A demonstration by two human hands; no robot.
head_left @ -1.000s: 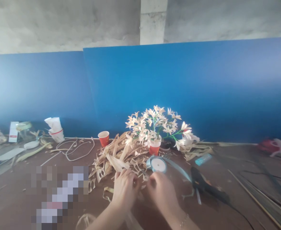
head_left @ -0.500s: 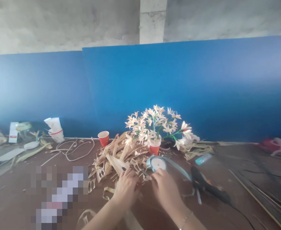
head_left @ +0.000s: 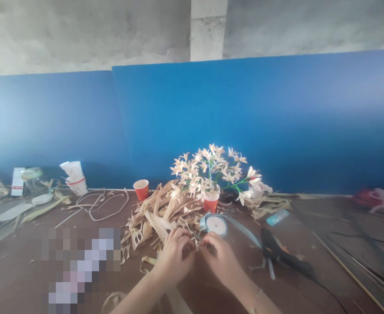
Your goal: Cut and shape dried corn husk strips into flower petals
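My left hand (head_left: 175,255) and my right hand (head_left: 220,259) meet low in the middle of the brown table (head_left: 310,279), fingers curled in a pinch around a small piece that I cannot make out. They sit at the near edge of a heap of dry straw-coloured husk strips (head_left: 161,211). Just beyond my right hand lies a roll of pale blue ribbon (head_left: 214,224). Behind it a red paper cup (head_left: 210,203) holds a bunch of cream handmade flowers (head_left: 211,168).
A black glue gun (head_left: 282,253) lies right of my hands, thin sticks (head_left: 352,270) further right. A second red cup (head_left: 141,189), white cords (head_left: 103,205) and stacked white cups (head_left: 76,179) stand to the left. A blue board (head_left: 244,122) backs the table.
My two hands have drawn closer together, the right one shifting left from the ribbon roll until the fingertips touch. Nothing else on the table has moved.
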